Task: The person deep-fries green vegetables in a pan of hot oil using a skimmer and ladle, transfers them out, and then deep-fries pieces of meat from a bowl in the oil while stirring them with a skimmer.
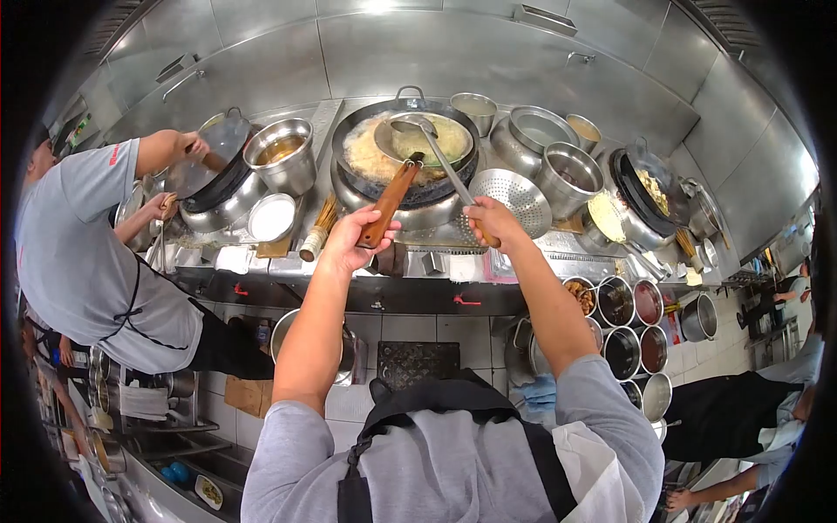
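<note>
My left hand holds the brown wooden handle of a round strainer, palm turned up. The strainer's bowl lies over a large black wok in front of me, with pale yellow-green food in it. Foaming, bubbling liquid fills the wok's left side. My right hand is closed around the wooden grip of a long metal ladle. The ladle's bowl reaches over the strainer, near its upper edge. A perforated metal skimmer rests on the stove just beyond my right hand.
Metal pots stand right of the wok, and a pot of amber liquid stands left. A co-worker works at another wok. A bamboo brush lies at the stove's front. Sauce containers sit low at right.
</note>
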Demonstrator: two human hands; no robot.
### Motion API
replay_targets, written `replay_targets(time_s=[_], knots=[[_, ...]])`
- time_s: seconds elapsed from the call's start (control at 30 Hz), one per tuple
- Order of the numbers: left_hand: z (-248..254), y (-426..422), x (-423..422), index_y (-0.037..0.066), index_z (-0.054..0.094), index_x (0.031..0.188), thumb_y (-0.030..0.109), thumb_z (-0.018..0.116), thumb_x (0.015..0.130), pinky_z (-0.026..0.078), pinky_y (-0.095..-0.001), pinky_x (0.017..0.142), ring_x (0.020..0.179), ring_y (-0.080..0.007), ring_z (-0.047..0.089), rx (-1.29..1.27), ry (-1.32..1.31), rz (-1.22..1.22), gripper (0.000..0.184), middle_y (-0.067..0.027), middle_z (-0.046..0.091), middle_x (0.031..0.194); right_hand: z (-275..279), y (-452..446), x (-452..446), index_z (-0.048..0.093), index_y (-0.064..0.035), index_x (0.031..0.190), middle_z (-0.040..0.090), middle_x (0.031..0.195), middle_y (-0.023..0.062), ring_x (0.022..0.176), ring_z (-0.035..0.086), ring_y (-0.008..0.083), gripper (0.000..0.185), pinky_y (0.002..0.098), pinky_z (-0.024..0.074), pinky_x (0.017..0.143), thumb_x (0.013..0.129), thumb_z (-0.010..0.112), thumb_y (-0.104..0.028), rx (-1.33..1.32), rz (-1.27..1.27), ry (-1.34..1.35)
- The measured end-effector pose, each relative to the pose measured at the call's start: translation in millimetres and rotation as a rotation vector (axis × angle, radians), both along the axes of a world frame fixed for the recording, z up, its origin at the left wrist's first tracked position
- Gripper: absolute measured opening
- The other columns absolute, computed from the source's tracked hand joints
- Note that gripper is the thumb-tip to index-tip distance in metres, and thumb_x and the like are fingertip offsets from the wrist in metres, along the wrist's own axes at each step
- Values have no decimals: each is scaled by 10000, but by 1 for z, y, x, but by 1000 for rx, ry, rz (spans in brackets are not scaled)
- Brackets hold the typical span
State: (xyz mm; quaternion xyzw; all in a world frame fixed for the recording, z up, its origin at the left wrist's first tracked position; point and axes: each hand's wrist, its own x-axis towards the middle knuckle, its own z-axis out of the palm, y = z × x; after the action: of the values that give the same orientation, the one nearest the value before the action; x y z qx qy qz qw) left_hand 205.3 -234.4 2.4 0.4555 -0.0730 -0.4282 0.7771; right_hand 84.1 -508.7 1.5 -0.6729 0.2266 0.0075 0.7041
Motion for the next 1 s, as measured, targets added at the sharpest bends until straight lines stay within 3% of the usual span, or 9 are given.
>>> replay_targets(time_s=[0.17,0.27,0.4,0.5,0.6,0.73,0.87,1.0], knots=[[1,0,-11,44,440,1336,104,510,920,573,-322,618,721,-222,658,-4,-46,7,426,-192,673,966,-9,11,10,493,-96,1081,510,660,-15,449,471,76,240,239,363,354,895,621,-178,-128,-56,-56],[8,-3,-18,41,371,1372,88,522,914,573,-335,613,708,-234,661,34,-73,7,485,-205,672,973,-11,7,15,493,-97,1066,509,659,-15,441,463,75,221,239,362,353,899,614,-174,75,-68,-23],[1,-1,-13,37,310,1393,101,528,916,573,-343,604,697,-244,665,21,-68,22,528,-214,672,975,-13,10,0,486,-93,1095,511,664,-10,430,453,80,237,247,378,344,902,605,-162,-24,-59,-82],[0,2,-13,36,295,1396,119,531,918,574,-345,596,693,-251,666,14,-72,24,540,-220,671,978,-22,24,-9,508,-64,1056,519,661,3,436,473,92,222,265,378,347,886,617,-156,64,-119,-115],[1,5,-17,37,272,1403,137,537,918,576,-341,586,678,-252,665,4,-81,20,562,-225,669,985,-22,13,-7,495,-61,1092,518,666,7,433,471,91,252,261,374,346,889,615,-151,194,-108,-92],[-3,20,-32,53,248,1423,167,544,926,578,-329,576,655,-235,664,-20,-89,47,590,-225,663,996,-29,21,-37,471,-48,1158,511,659,15,427,463,89,300,254,355,334,903,589,-153,-44,-78,-155],[-2,33,-51,80,263,1412,174,563,930,575,-337,563,654,-240,665,-53,-57,70,576,-217,662,982,-12,45,-99,428,-41,1276,497,649,13,409,444,93,411,252,343,321,910,580,-152,159,-141,-147],[1,36,-68,70,296,1409,163,547,937,574,-324,559,659,-235,668,-50,-72,123,543,-221,666,983,-21,25,-89,383,-26,1326,501,660,10,414,448,93,484,246,348,329,910,593,-156,289,-118,-138]])
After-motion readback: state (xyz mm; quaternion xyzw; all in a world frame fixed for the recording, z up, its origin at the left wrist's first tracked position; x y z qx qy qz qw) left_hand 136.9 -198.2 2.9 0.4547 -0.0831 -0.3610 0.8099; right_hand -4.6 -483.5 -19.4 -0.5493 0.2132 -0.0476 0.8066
